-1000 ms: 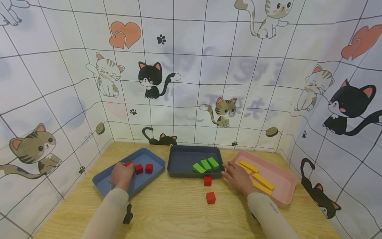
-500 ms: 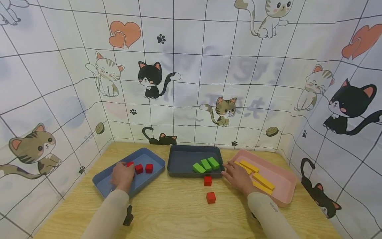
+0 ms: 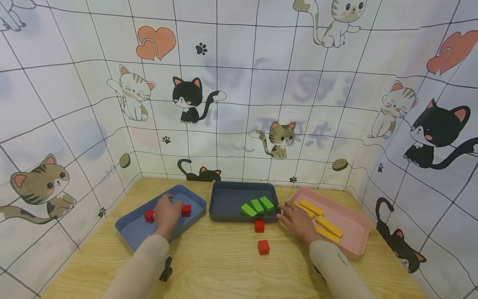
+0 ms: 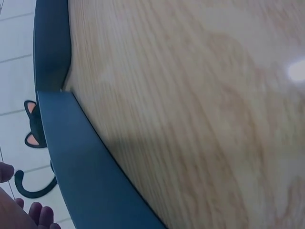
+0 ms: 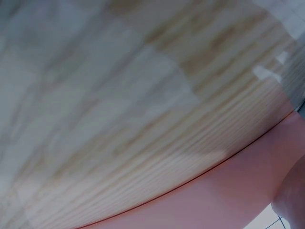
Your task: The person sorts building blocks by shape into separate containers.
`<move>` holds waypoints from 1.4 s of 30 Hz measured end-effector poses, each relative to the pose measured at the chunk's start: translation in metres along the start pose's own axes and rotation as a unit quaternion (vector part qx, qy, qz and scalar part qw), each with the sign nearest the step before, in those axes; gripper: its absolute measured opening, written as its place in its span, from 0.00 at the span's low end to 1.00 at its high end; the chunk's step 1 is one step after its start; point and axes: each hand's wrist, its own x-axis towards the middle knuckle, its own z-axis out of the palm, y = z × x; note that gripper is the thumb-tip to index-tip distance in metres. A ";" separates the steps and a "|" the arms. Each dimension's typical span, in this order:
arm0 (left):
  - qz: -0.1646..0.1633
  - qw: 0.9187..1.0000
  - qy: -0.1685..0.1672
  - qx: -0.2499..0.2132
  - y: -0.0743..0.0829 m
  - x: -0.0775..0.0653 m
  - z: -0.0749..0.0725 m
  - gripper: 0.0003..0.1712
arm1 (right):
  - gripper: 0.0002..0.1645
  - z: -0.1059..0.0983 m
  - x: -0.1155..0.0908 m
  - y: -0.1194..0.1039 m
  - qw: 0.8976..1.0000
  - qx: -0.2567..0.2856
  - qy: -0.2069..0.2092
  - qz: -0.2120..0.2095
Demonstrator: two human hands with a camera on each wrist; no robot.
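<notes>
My left hand is over the blue tray, thumb and fingers apart, between a red cube on its left and another red cube on its right. The third cube in that tray is hidden behind the hand. In the left wrist view, the fingertips show past the tray wall, with no cube visible among them. My right hand rests at the left end of the pink tray, fingers relaxed, near yellow sticks. I see nothing held in it.
A dark grey tray at the back middle holds green blocks. Two loose cubes lie on the wooden table: one red cube by the grey tray, one red cube nearer me. A cat-patterned sheet surrounds the table.
My left hand has shifted right from the leftmost red cube, leaving that cube farther left in the blue tray, and now covers the middle one. The right hand stays still.
</notes>
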 end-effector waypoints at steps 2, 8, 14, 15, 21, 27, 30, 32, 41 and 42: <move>0.006 1.000 -0.003 -0.002 0.005 -0.001 0.003 0.29 | 0.34 0.000 0.000 0.000 1.000 0.001 0.001 -0.001; 0.021 1.000 -0.011 -0.006 0.015 -0.005 0.013 0.28 | 0.35 0.001 0.000 0.000 1.000 0.004 -0.002 0.002; 0.034 0.999 -0.038 -0.009 0.019 -0.008 0.023 0.29 | 0.33 0.001 0.000 0.000 1.000 0.006 0.000 -0.002; 0.037 0.998 -0.042 -0.009 0.019 -0.008 0.024 0.29 | 0.32 0.001 0.000 0.000 1.000 0.005 0.000 -0.003; 0.048 0.997 -0.058 -0.022 0.029 -0.015 0.036 0.27 | 0.34 0.001 0.000 0.001 1.000 0.004 0.000 -0.004; 0.069 0.995 -0.071 -0.032 0.043 -0.030 0.045 0.26 | 0.34 0.001 0.001 0.001 1.000 0.009 -0.005 -0.002; 0.072 0.993 -0.083 -0.037 0.050 -0.036 0.049 0.28 | 0.34 0.001 0.000 0.001 1.000 0.007 -0.005 -0.003; 0.077 0.993 -0.087 -0.035 0.053 -0.040 0.052 0.28 | 0.34 0.001 0.000 0.001 1.000 0.005 -0.004 -0.004; 0.095 0.990 -0.100 -0.032 0.064 -0.053 0.068 0.24 | 0.31 0.001 0.000 0.000 1.000 0.003 0.001 -0.001; 0.096 0.990 -0.103 -0.032 0.064 -0.054 0.069 0.24 | 0.31 0.001 0.000 0.000 1.000 0.004 0.001 -0.001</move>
